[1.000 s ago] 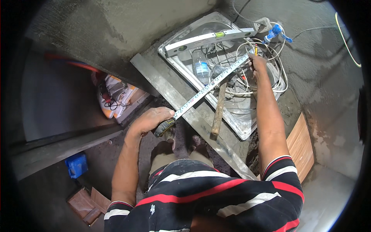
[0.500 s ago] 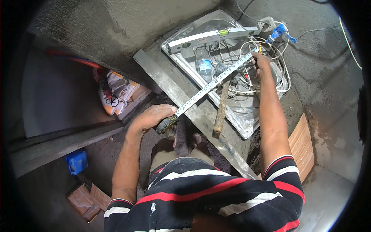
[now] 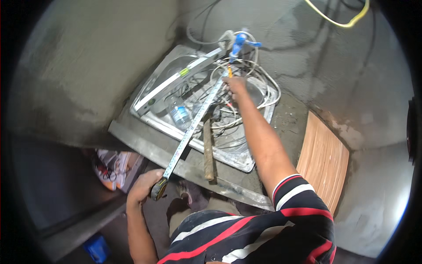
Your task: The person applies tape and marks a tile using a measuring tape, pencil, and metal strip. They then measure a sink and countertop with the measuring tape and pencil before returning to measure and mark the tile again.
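My left hand point(image 3: 145, 185) is closed on the black-and-yellow tape measure case point(image 3: 159, 189). From it the white blade point(image 3: 193, 125) runs diagonally up and right to my right hand point(image 3: 235, 88), whose fingers pinch its far end, with a slim yellow pencil-like item point(image 3: 230, 69) at them. The blade crosses a dusty sink point(image 3: 237, 164) holding tangled white cables, a plastic bottle point(image 3: 179, 112) and other clutter. A spirit level point(image 3: 162, 90) lies across the sink. A wooden handle point(image 3: 208, 154) lies over its near rim, and a grey straight bar point(image 3: 132, 136) runs along the front.
A blue plastic fitting point(image 3: 239, 42) stands behind the sink. Grey plastered walls point(image 3: 79, 75) surround it, with a yellow cable point(image 3: 347, 22) high right. A wood-patterned board point(image 3: 323, 163) is at the right, sacks point(image 3: 112, 171) lie low left, and a blue container point(image 3: 96, 246) is below.
The camera view has turned, so the sink now appears further left and more wall shows above it. Both hands still hold the stretched tape.
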Demonstrator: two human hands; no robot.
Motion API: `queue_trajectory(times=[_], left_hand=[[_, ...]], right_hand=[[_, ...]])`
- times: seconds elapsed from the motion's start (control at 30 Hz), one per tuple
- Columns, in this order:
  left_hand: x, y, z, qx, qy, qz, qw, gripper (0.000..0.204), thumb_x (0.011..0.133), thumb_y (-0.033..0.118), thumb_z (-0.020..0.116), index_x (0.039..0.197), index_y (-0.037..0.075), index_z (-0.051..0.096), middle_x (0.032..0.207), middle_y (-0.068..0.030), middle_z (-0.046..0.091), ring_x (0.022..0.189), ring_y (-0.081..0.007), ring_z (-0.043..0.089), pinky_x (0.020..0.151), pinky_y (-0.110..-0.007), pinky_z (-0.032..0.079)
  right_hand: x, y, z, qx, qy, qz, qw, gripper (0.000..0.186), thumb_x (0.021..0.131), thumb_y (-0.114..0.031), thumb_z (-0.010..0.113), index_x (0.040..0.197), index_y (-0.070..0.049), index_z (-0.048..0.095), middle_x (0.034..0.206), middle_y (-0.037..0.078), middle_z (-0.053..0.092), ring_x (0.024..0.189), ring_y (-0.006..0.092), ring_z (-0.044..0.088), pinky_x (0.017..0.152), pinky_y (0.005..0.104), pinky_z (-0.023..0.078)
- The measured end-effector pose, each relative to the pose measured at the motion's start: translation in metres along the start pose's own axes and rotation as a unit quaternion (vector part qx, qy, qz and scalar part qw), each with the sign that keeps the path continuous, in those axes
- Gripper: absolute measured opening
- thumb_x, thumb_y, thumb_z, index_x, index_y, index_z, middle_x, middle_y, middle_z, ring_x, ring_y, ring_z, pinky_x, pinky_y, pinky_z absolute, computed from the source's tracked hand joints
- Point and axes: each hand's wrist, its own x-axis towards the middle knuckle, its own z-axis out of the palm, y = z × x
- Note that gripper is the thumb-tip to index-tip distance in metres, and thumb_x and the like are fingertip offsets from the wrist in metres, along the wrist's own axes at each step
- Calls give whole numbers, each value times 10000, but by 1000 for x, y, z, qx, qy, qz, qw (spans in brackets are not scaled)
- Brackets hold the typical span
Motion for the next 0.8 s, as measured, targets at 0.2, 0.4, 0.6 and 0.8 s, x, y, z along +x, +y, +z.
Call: queue_trajectory(times=[0.2,0.4,0.6,0.8], left_hand=[[-4,-2,3,-31,5,-25,999,449,1039,339,587,1226,-54,695,1124,-80,710,1006,-157,627,917,-311,485],[-3,15,13,-25,17,-42,999,461,1025,374,589,1196,-39,702,1045,-55,691,937,-146,608,860,-298,475],[-16,20,15,44,42,9,998,409,1029,335,578,1128,-42,702,1000,-38,675,908,-136,593,830,-295,462],[-59,10,-14,104,63,-3,993,373,1025,284,559,1106,-52,700,985,-58,678,918,-132,586,841,-285,450]], right_hand=[[1,3,8,-37,13,-39,998,205,762,-182,808,762,-8,699,663,51,636,554,156,553,523,353,414],[10,6,0,-22,22,-50,998,191,761,-174,796,764,-5,706,679,61,656,571,161,585,533,344,434],[-2,5,5,7,29,-38,999,235,806,-238,776,740,-25,699,638,49,619,501,143,525,454,326,366],[1,11,-3,-10,90,-93,992,351,834,-306,769,779,32,691,665,82,627,572,194,603,533,382,459]])
